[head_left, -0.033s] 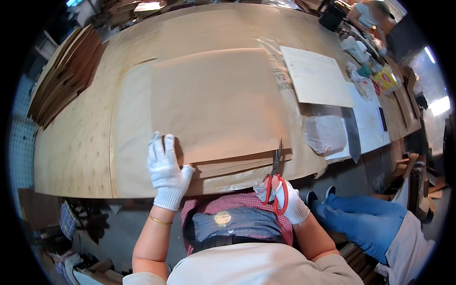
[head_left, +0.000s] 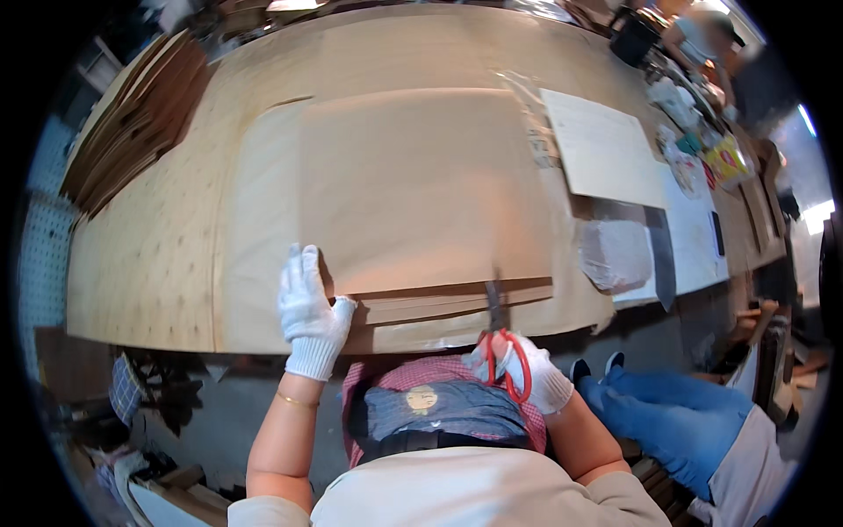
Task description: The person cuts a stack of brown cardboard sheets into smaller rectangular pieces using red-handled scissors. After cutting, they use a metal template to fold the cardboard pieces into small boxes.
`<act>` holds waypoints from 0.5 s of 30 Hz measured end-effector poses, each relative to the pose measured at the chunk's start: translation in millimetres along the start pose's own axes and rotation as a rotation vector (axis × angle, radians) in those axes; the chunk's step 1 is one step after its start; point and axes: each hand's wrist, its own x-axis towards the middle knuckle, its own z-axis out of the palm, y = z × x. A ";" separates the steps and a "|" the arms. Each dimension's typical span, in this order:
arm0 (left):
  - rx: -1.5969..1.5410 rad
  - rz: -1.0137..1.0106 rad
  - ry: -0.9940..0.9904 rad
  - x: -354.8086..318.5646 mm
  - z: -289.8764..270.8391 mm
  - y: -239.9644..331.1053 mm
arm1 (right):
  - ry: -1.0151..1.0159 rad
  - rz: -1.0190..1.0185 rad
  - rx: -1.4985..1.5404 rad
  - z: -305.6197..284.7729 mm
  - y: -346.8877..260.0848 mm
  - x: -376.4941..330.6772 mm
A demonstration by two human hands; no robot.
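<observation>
The right hand [head_left: 540, 379] is closed around the scissors [head_left: 495, 307], whose blades point ahead across the brown paper's [head_left: 421, 193] near edge; leftward, the left hand [head_left: 309, 309] lies open, fingers straight, at the paper's corner.

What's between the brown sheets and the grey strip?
Head view: a plastic packet beside the grey strip and, nearer the brown sheets, a margin of underlying paper.

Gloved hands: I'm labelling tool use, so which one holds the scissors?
The right hand, gripping the red-handled scissors. The left hand holds no tool; it lies at the near left corner of the brown paper.
</observation>
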 end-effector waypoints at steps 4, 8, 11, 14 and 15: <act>-0.237 0.002 -0.092 -8.7 6.7 -45.3 | -0.092 0.188 -0.152 88.5 -17.7 31.7; -0.286 0.049 -0.100 -3.5 5.5 -46.7 | -0.188 0.298 0.144 141.6 18.4 85.5; -0.295 0.022 -0.103 -8.8 7.5 -51.8 | -0.108 0.436 0.138 173.6 4.6 97.5; -0.230 0.074 -0.071 -10.2 7.7 -52.4 | -0.020 0.426 0.111 185.7 -9.1 89.6; -0.176 0.118 -0.057 -6.4 2.7 -47.5 | 0.022 0.515 0.110 186.4 -9.6 90.5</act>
